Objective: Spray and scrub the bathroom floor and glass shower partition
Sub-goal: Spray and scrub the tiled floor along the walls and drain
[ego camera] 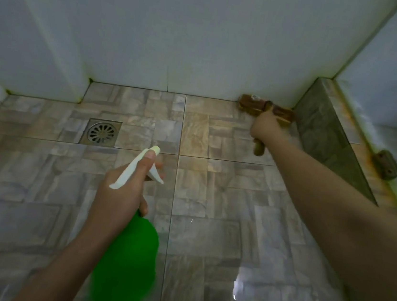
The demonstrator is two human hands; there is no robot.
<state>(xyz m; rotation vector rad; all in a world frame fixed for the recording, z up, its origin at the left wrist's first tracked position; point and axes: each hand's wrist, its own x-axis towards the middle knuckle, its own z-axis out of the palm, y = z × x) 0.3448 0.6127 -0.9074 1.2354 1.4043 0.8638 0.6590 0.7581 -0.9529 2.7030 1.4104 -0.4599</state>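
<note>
I see wet stone-look floor tiles [209,214]; my left hand [122,191] fingers grip the green spray bottle [126,261], right hand [265,128] fingers clasp the brush [265,108] at the white wall [181,35].

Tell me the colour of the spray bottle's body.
Green, with a white trigger head; the spray bottle shows clearly in the head view, held in the left hand.

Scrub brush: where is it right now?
In the head view, the scrub brush is far right on the floor, held by the right hand, in the corner where wall meets raised tiled curb.

My view was dim and soft, wide-angle bending the edges; glare glinted on the wet floor [238,287], the green spray bottle [128,266] motion-blurred.
</note>
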